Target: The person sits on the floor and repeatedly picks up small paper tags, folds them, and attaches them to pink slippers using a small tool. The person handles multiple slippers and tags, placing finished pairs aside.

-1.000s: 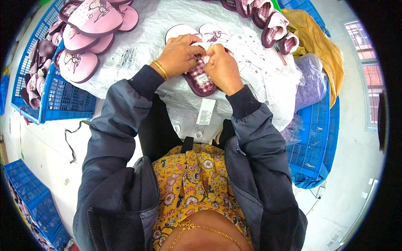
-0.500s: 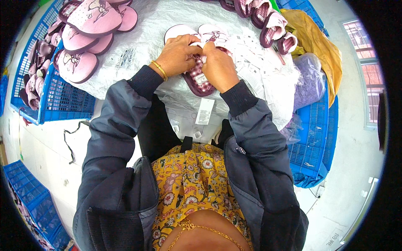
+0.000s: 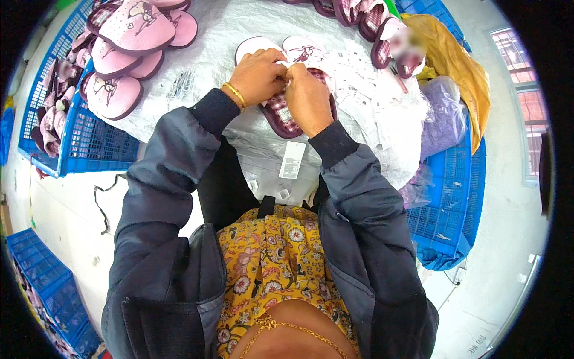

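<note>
Two pink slippers lie side by side in front of me, toes pointing away; the right slipper [image 3: 305, 50] has a printed figure on its upper and a dark red checked insole. My left hand [image 3: 258, 76] and my right hand [image 3: 307, 98] meet over the inner edges of the pair. Both have their fingers pinched together at the slipper openings, and whatever small thing they grip is hidden between the fingertips. The left slipper [image 3: 256, 44] shows mostly its toe. A white paper tag [image 3: 292, 160] lies near the table's front edge, below the heels.
The table is covered in clear plastic sheeting [image 3: 206, 57]. White paper tags [image 3: 365, 96] are spread to the right. Pink slippers [image 3: 134, 30] are piled at the left, by a blue crate [image 3: 95, 143] of more slippers. Blue crates [image 3: 439, 197] and a purple bag [image 3: 442, 119] stand right.
My right hand has turned slightly and shifted a little left, closer to my left hand. The slippers stay in place.
</note>
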The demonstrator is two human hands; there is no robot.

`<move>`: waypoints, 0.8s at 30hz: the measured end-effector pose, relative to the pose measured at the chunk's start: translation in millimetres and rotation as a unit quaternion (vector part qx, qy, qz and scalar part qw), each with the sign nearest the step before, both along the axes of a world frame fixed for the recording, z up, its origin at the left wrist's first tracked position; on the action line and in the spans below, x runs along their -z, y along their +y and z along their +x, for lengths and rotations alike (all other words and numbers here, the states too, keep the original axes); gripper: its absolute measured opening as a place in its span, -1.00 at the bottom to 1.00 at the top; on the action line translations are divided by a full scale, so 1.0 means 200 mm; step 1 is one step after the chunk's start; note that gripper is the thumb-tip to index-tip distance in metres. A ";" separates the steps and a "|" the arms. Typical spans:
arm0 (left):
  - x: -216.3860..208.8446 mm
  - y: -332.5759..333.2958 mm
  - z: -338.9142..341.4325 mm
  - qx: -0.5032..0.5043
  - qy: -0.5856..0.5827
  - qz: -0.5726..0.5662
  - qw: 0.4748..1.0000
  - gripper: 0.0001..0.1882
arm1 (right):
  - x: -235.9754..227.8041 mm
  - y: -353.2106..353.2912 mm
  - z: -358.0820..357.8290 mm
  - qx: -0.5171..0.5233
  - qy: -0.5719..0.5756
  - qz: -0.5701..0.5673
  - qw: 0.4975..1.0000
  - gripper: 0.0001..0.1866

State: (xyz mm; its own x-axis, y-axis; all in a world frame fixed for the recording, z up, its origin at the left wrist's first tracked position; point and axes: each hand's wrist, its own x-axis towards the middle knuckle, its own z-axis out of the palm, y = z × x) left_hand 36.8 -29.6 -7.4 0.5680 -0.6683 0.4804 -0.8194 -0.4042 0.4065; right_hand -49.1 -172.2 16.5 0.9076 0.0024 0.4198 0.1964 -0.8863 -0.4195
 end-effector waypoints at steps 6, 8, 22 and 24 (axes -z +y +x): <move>0.00 -0.04 0.07 0.021 -0.084 0.103 0.991 -0.81 | 0.06 -0.04 0.00 -0.019 -0.041 0.014 0.999 -0.83; -0.05 -0.05 0.07 0.028 -0.110 0.159 0.981 -0.77 | 0.07 -0.07 -0.01 -0.020 -0.045 0.016 0.999 -0.82; -0.04 -0.03 0.08 0.066 -0.110 0.126 0.984 -0.85 | 0.06 -0.07 -0.01 -0.011 -0.020 0.043 0.999 -0.84; -0.07 -0.05 0.07 0.068 -0.155 0.188 0.967 -0.84 | 0.06 -0.08 -0.02 -0.009 -0.017 0.040 0.999 -0.83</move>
